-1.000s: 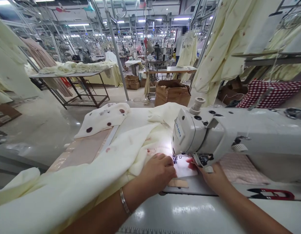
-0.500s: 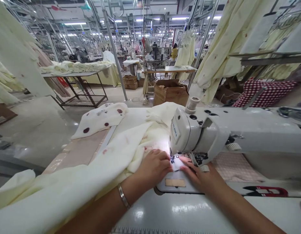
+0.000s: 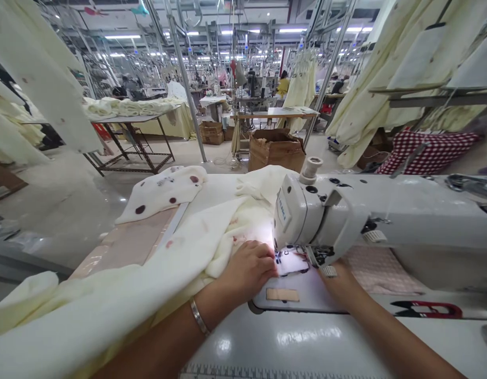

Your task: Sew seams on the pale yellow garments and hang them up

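A white sewing machine [image 3: 346, 216] stands on the table, its lamp lighting the needle plate [image 3: 298, 292]. Cream fabric with dark red spots [image 3: 180, 263] lies draped across the table to the left. My left hand [image 3: 249, 268] presses flat on the fabric's edge just left of the needle, fingers together; a metal bangle circles that wrist. My right hand [image 3: 340, 279] reaches behind the presser foot, its fingers hidden under the machine head. A small white label with dark blue print [image 3: 290, 261] lies under the foot.
Red-handled thread snips [image 3: 428, 309] lie on the table at right. A pink quilted pad [image 3: 379, 271] sits behind the machine arm. A cardboard box [image 3: 277, 150], work tables and hanging cream garments [image 3: 361, 100] fill the floor beyond. A ruler strip [image 3: 243, 372] runs along the near edge.
My right hand has slid further back under the machine head, so its fingers went out of sight. My left hand stayed on the fabric by the needle. The view shifted slightly.
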Motion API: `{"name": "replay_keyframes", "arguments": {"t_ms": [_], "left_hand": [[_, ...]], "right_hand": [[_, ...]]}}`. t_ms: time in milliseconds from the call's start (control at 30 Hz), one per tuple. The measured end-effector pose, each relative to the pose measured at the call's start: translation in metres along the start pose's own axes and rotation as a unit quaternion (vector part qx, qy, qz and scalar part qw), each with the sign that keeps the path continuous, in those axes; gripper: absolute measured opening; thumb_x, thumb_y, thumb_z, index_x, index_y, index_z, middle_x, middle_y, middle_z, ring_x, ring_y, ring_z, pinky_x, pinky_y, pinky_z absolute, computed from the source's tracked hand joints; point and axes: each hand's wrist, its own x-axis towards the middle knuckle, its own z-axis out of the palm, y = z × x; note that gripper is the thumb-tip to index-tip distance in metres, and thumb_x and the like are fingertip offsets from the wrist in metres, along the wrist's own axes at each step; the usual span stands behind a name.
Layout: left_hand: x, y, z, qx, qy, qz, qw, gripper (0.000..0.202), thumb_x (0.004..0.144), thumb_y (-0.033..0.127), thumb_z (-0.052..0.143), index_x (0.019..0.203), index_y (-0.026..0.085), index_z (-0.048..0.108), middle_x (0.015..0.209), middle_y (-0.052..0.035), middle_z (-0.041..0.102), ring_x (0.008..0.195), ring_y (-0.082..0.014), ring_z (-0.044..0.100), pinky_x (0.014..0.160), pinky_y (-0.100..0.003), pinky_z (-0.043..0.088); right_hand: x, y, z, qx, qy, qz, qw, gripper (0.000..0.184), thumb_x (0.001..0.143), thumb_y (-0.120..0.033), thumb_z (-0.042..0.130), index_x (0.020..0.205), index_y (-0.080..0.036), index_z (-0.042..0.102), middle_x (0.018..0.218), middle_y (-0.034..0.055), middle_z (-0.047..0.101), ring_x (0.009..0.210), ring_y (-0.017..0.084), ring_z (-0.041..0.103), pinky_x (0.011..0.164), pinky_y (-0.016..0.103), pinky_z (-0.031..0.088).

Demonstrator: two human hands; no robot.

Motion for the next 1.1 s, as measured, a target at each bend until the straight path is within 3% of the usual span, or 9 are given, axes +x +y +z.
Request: {"name": "replay_keyframes", "arguments": {"t_ms": [167,300,433,667,733,800,900,1000,1100], "left_hand": [[-0.002,0.000,0.001,-0.004,0.013,0.007,1.000,0.015,0.087,0.026,0.058,0.076,0.020,0.065,0.092,0.0012,0.063,0.087,-0.0141,0.053,0.081,-0.029,0.039],[-0.002,-0.001,0.002,0.015,0.011,0.003,1.000,0.014,0.086,0.029,0.059,0.076,0.021,0.065,0.092,0.0017,0.062,0.087,-0.0136,0.052,0.080,-0.029,0.039],[0.003,-0.003,0.003,0.047,0.012,-0.010,0.999,0.014,0.084,0.031,0.063,0.075,0.020,0.064,0.082,0.0004,0.058,0.082,-0.0146,0.051,0.075,-0.028,0.039],[0.018,-0.007,-0.004,0.073,0.014,-0.018,0.997,0.022,0.085,0.030,0.061,0.066,0.017,0.061,0.073,-0.0013,0.054,0.077,-0.0164,0.051,0.070,-0.029,0.040],[0.020,-0.014,-0.012,0.084,0.006,0.006,0.996,0.018,0.086,0.027,0.059,0.071,0.018,0.062,0.083,-0.0024,0.058,0.086,-0.0178,0.053,0.077,-0.031,0.040],[0.017,-0.022,-0.019,0.127,0.005,0.013,0.992,0.007,0.086,0.023,0.057,0.086,0.020,0.063,0.108,-0.0053,0.058,0.104,-0.0216,0.050,0.090,-0.038,0.037],[-0.002,-0.020,-0.027,0.215,-0.026,-0.060,0.974,0.032,0.083,0.032,0.061,0.113,0.022,0.056,0.130,-0.0128,0.046,0.110,-0.0291,0.049,0.087,-0.045,0.040],[-0.028,0.002,-0.031,0.256,-0.080,-0.142,0.953,0.048,0.076,0.048,0.065,0.113,0.019,0.057,0.099,-0.0128,0.062,0.077,-0.0260,0.059,0.063,-0.035,0.045],[-0.034,0.024,-0.034,0.264,-0.085,-0.136,0.951,0.025,0.080,0.037,0.064,0.091,0.015,0.063,0.074,-0.0066,0.059,0.067,-0.0226,0.056,0.056,-0.031,0.042]], "right_hand": [[0.000,-0.003,-0.003,-0.010,0.003,-0.003,1.000,0.031,0.093,-0.033,0.045,0.070,-0.016,0.057,0.063,-0.0032,0.057,0.060,0.010,0.056,0.061,0.027,0.048],[0.002,-0.015,-0.009,-0.023,0.000,-0.004,1.000,0.035,0.090,-0.035,0.043,0.061,-0.022,0.058,0.062,0.0026,0.062,0.063,0.018,0.060,0.058,0.032,0.050],[0.004,-0.026,-0.011,-0.040,-0.005,0.000,0.999,0.024,0.081,-0.045,0.056,0.072,-0.025,0.066,0.072,0.0037,0.068,0.069,0.024,0.064,0.064,0.039,0.051],[0.004,-0.029,-0.009,-0.055,0.002,0.000,0.999,0.020,0.083,-0.038,0.056,0.083,-0.024,0.069,0.076,0.0039,0.070,0.074,0.024,0.066,0.067,0.038,0.052],[0.004,-0.028,-0.008,-0.059,0.003,-0.007,0.998,0.019,0.083,-0.037,0.056,0.082,-0.023,0.069,0.077,0.0045,0.070,0.073,0.024,0.066,0.067,0.037,0.052],[0.004,-0.027,-0.008,-0.066,0.006,-0.017,0.998,0.020,0.084,-0.036,0.055,0.082,-0.022,0.069,0.076,0.0060,0.070,0.071,0.024,0.066,0.065,0.038,0.052],[0.002,-0.029,-0.012,-0.074,0.009,-0.050,0.996,0.022,0.086,-0.034,0.052,0.084,-0.021,0.069,0.079,0.0086,0.070,0.074,0.027,0.065,0.064,0.040,0.051],[-0.004,-0.038,-0.017,-0.069,-0.001,-0.116,0.991,0.021,0.089,-0.028,0.048,0.090,-0.022,0.068,0.088,0.0082,0.071,0.082,0.026,0.064,0.071,0.042,0.049],[-0.010,-0.055,-0.017,-0.041,-0.039,-0.205,0.977,0.022,0.090,-0.023,0.048,0.106,-0.021,0.062,0.103,0.0068,0.068,0.093,0.022,0.062,0.080,0.039,0.047]]}}
